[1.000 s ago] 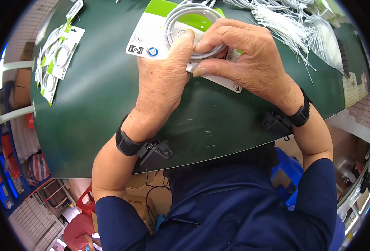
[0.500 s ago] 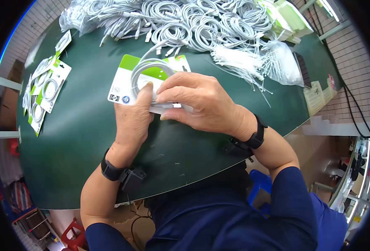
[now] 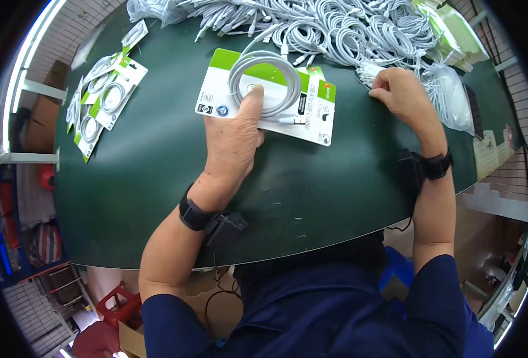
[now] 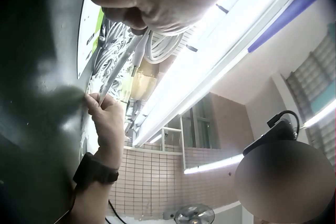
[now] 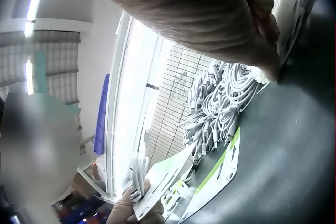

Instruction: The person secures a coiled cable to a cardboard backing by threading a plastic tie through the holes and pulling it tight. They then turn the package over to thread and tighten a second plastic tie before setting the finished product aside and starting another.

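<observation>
A coiled grey-white cable (image 3: 292,77) lies against white-and-green cards (image 3: 320,122). My left hand (image 3: 234,140) grips them at the lower left, its thumb pressed inside the coil; the fingers beneath are mostly hidden. The cable's metal plug (image 3: 299,120) rests over the card's lower part. At the right, my right hand (image 3: 408,98) is at the bundle of thin white ties (image 3: 369,73), thumb and forefinger pinched together at their ends. The right wrist view shows the fingertips against the ties, and the held coil (image 5: 138,174) across the table.
A heap of coiled cables (image 3: 341,30) spans the far side of the green table (image 3: 156,209). Carded cables (image 3: 113,98) lie at the left. Behind the ties are a clear plastic bag (image 3: 454,104) and green-white cards (image 3: 463,39) at the far right.
My right hand has left the coil and moved right to the white ties. My left hand still holds the coil and cards, now more fully in sight.
</observation>
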### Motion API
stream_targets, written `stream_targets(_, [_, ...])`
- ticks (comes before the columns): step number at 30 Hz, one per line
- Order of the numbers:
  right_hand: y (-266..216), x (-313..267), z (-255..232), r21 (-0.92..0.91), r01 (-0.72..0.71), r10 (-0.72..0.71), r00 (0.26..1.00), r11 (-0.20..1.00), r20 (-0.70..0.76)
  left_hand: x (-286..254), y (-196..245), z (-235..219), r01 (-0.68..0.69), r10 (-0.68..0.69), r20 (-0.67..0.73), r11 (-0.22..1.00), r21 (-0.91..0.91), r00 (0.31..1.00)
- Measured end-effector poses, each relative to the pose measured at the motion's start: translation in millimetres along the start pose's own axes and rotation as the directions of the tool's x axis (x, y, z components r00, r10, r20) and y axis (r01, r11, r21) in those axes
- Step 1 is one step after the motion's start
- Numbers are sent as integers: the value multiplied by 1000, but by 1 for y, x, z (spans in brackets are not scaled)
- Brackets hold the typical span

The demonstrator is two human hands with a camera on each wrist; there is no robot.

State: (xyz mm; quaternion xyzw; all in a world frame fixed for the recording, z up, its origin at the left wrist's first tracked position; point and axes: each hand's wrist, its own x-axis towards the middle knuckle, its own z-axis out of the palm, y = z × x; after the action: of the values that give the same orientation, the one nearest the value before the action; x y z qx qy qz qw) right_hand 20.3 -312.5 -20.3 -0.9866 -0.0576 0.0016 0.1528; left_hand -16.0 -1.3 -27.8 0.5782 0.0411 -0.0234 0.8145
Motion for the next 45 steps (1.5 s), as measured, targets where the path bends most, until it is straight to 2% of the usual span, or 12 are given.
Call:
stream_targets(6, [4,-2,16,-191,115,-134,987,975,-86,1,1,0,-13,13,-12,1000,8,1000])
stream_targets(12, [-11,-10,4,-55,-12,4,989,998,-146,2,-2,-3,-85,86,-24,996,26,996])
stream_targets(15, [-3,-1,7,-49,28,-28,1000,998,-6,0,0,-2,-97,99,-39,994,55,994])
stream_targets(19, [-11,-3,18,-145,85,-99,991,986,-92,0,-1,-2,-126,131,-66,989,82,989])
stream_targets(20, [-13,-4,22,-129,124,-144,977,984,-160,0,-1,-2,-138,142,-51,987,83,989])
stream_targets(25, [-15,-5,21,-49,163,-170,961,985,-218,-5,2,-1,-188,195,-33,970,154,980])
stream_targets(29, [-14,0,15,72,254,-217,917,964,-335,-7,4,-3,-199,203,6,957,213,979])
stream_targets(32, [-17,4,13,139,192,-136,932,972,-336,-8,3,-2,-193,197,5,956,221,980])
stream_targets(35, [-18,7,16,257,215,-132,943,942,-305,-8,4,-4,-186,183,37,954,234,983])
stream_targets(38, [-16,9,24,228,289,-201,917,930,-346,-6,0,-7,-186,180,49,958,217,982])
stream_targets(41, [-11,11,28,100,313,-261,900,944,-349,-6,0,-6,-192,186,44,960,206,981])
stream_targets(45, [-5,12,31,94,293,-251,916,952,-313,-8,1,-3,-197,196,29,954,226,980])
